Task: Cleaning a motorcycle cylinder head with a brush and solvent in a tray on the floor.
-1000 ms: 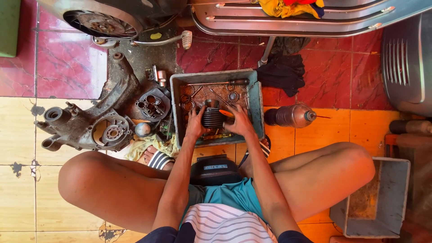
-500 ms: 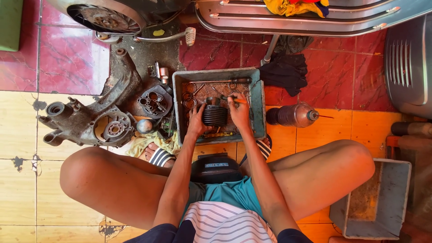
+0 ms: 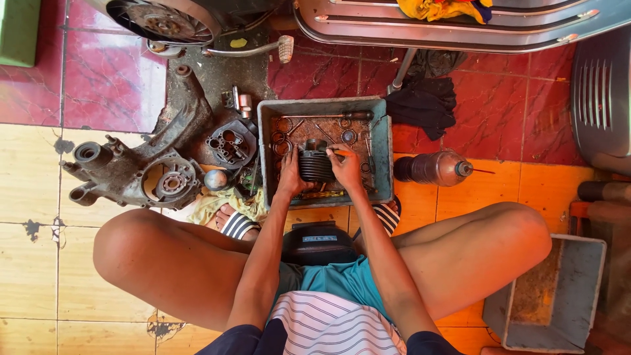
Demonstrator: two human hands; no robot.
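Observation:
A dark finned engine cylinder (image 3: pixel 316 165) stands in a grey metal tray (image 3: pixel 265 141) on the floor in front of me. My left hand (image 3: pixel 288 176) grips the cylinder's left side. My right hand (image 3: pixel 346 169) rests against its right side and holds a thin orange-tipped tool (image 3: pixel 340 152) at the cylinder's top. Rings, gaskets and small parts lie in the oily tray around the cylinder. I squat over a low black stool (image 3: pixel 318 242).
A large engine casing (image 3: pixel 135 172) and a dark cover plate (image 3: pixel 231 142) lie left of the tray. A brown bottle (image 3: pixel 432 168) lies to the right, a black rag (image 3: pixel 424 103) behind it. An empty grey tray (image 3: pixel 553 297) sits at lower right. A scooter wheel (image 3: pixel 163 20) and body panel (image 3: pixel 460 29) are beyond.
Both hands stay on the cylinder; my right hand has shifted slightly upward along its right side with the tool. The view has drifted a little.

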